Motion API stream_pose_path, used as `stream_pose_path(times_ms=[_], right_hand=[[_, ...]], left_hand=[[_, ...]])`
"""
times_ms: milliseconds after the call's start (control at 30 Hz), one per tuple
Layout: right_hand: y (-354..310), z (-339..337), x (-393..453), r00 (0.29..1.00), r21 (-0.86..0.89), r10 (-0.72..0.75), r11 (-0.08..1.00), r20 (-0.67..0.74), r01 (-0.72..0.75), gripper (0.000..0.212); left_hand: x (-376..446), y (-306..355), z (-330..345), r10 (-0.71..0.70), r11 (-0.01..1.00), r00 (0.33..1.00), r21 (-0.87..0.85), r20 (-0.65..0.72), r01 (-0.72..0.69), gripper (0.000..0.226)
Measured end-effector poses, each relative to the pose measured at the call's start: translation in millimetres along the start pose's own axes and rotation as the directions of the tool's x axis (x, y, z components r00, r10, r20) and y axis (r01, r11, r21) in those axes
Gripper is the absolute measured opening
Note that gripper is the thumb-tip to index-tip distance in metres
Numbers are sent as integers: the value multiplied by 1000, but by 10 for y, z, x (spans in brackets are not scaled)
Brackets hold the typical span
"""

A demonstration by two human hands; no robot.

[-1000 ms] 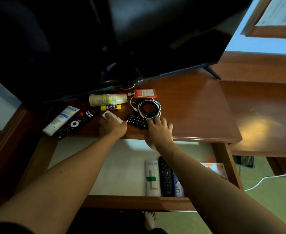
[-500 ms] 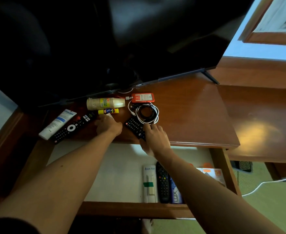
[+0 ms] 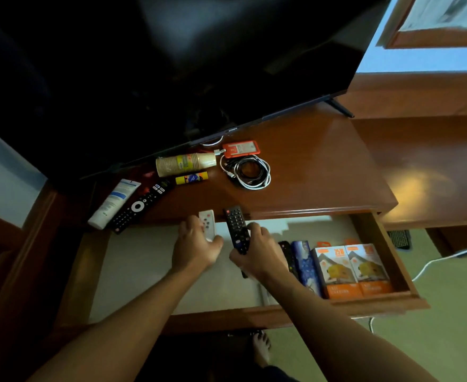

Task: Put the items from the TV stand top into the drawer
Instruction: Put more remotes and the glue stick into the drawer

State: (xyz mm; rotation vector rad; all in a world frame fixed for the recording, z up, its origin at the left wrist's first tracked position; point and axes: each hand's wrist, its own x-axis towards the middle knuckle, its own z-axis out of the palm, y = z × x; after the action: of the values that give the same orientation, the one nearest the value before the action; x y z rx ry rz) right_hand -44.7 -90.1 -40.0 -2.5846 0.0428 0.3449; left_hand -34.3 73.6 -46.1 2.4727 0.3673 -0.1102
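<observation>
My left hand (image 3: 195,245) grips a small white remote (image 3: 208,223), and my right hand (image 3: 258,253) grips a black remote (image 3: 235,226). Both are held over the open drawer (image 3: 149,260), just in front of the TV stand top (image 3: 317,172). On the top lie a long black remote (image 3: 140,205), a white tube (image 3: 115,202), a stack of paper cups on its side (image 3: 184,163), a yellow glue stick (image 3: 191,178), a coil of cables (image 3: 250,172) and an orange card holder (image 3: 240,148).
The drawer's right end holds two orange boxes (image 3: 350,270), a blue patterned item (image 3: 305,261) and another black remote (image 3: 287,253). A large dark TV (image 3: 171,64) overhangs the stand's back. A white cable (image 3: 447,257) crosses the green floor at right. My foot (image 3: 261,350) is below the drawer.
Both hands closed on the two remotes at the stand's front edge, lifted them off the top and drew them back over the open drawer. More of the drawer has come into view.
</observation>
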Motion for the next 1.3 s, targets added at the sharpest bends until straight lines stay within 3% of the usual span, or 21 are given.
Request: stream_pose_path(times_ms=[67, 267, 500, 667, 967, 1233, 1300], right_hand=[[65, 139, -134, 994, -11, 75, 997, 73, -75, 53], [185, 386, -277, 958, -70, 239, 971, 156, -231, 51], [228, 543, -152, 942, -129, 260, 963, 211, -237, 37], [294, 608, -109, 947, -162, 270, 956, 174, -243, 46], [332, 525, -72, 951, -266, 236, 947, 197, -180, 19], [318, 473, -61, 946, -269, 230, 949, 229, -166, 18], [287, 430, -53, 951, -283, 211, 949, 228, -142, 19]], left_hand=[[-197, -160, 135, 23, 999, 995, 25, 99, -26, 44], [-350, -372, 467, -121, 983, 938, 169, 326, 69, 45], [-322, -382, 761, -150, 980, 869, 188, 472, 68, 48], [-321, -362, 901, -142, 981, 841, 186, 523, 50, 32], [-241, -435, 1023, -86, 992, 862, 127, 500, 25, 21], [-124, -431, 828, -58, 977, 722, 187, 689, -101, 22], [-91, -364, 695, -26, 970, 763, 200, 646, -136, 27]])
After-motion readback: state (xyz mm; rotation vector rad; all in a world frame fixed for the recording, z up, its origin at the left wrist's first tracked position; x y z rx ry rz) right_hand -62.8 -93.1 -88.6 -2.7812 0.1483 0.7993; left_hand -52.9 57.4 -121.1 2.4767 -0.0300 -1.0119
